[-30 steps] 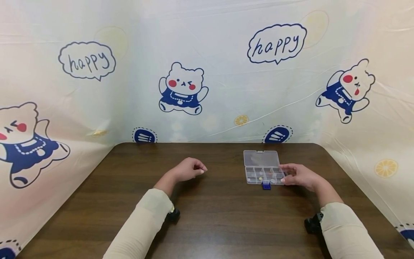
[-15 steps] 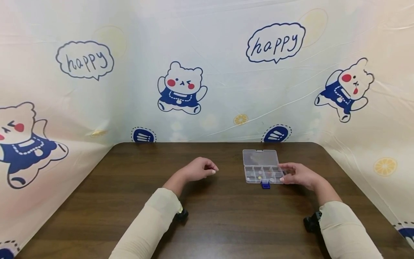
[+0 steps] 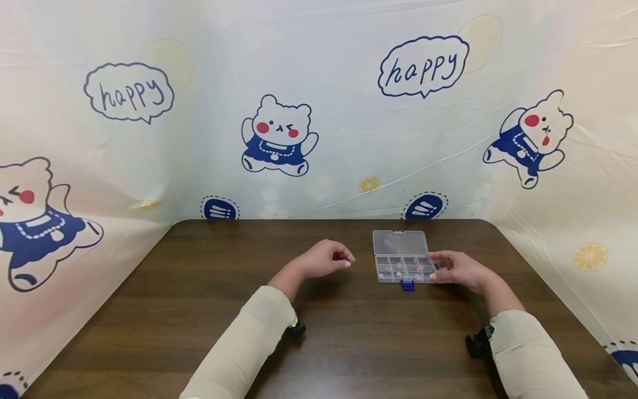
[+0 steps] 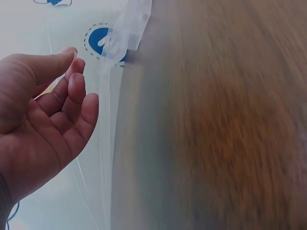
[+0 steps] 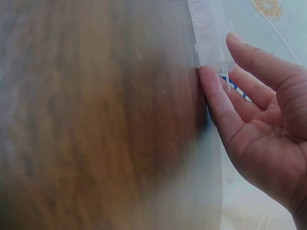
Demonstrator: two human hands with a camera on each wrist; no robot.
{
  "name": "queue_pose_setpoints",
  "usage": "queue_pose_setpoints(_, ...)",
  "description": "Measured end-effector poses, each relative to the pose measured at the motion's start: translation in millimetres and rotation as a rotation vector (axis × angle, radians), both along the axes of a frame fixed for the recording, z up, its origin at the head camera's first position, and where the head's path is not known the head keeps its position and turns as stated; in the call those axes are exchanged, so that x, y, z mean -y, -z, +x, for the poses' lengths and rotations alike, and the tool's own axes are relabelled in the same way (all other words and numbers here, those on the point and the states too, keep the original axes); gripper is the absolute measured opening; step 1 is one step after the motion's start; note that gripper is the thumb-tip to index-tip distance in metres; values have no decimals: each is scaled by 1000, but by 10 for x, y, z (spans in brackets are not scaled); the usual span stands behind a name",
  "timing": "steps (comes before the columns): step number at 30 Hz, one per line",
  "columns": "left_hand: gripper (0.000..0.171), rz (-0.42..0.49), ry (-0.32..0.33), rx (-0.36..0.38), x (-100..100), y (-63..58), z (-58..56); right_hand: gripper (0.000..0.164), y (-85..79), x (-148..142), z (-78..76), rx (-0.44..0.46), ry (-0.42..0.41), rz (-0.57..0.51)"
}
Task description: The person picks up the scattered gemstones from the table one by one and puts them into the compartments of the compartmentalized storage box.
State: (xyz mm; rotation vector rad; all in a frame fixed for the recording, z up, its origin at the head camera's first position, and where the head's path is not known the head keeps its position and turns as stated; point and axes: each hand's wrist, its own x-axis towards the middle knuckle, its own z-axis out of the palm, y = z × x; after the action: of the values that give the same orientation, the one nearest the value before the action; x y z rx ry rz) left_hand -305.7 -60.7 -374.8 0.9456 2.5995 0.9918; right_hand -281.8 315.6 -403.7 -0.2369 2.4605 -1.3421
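A clear plastic compartment box (image 3: 389,280) lies on the table with its lid (image 3: 400,243) folded back and a blue latch (image 3: 408,285) at the front. Several tiny pieces, one of them yellow, sit in its compartments; their kind is too small to tell. My right hand (image 3: 461,270) holds the box's right end, thumb in front and fingers behind. In the right wrist view the fingers (image 5: 218,98) touch the box's end. My left hand (image 3: 321,260) hovers left of the box, its fingers loosely curled. Nothing shows between its thumb and fingers in the left wrist view.
The dark brown wooden table (image 3: 339,343) reaches back to a printed curtain (image 3: 339,138) with bears and "happy" bubbles. The curtain also hangs along both sides. A black wrist device (image 3: 296,329) sits on the left arm, and another black device (image 3: 479,342) on the right.
My left hand has moved steadily to the right over the table, nearer the box. The right hand stays at the box's right end, and the box stays in place.
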Motion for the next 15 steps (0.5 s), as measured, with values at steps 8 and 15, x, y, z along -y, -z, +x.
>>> queue_pose_setpoints(8, 16, 10, 32, -17, -179, -67, -6, 74, -7, 0, 2, -2, 0, 7)
queue_pose_setpoints(15, 8, -1, 53, -55, -331, -97, -3, 74, -8, -9, -2, -1, 9, 21)
